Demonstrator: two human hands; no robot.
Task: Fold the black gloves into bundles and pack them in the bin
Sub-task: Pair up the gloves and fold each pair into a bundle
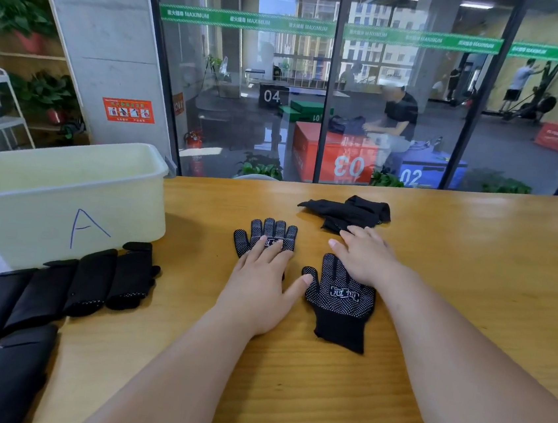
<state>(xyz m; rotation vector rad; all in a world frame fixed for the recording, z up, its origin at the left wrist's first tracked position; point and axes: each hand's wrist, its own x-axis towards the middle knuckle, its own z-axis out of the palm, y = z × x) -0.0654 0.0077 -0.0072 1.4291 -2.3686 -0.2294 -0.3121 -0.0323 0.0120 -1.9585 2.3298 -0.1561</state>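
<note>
Two black dotted gloves lie flat, palm side up, on the wooden table (287, 384). My left hand (261, 285) rests with straight fingers on the lower part of the left glove (270, 232), whose fingers point away from me. My right hand (366, 255) lies flat over the fingers of the right glove (342, 299); its cuff points toward me. A small heap of loose black gloves (346, 211) sits just beyond my right hand. The cream bin (65, 195), marked "A", stands at the left, and I see nothing inside it.
Several folded black glove bundles (91, 281) lie in rows at the left, in front of the bin and along the table's near-left edge. A glass wall runs behind the table's far edge. Bare wood stretches to the right and toward me.
</note>
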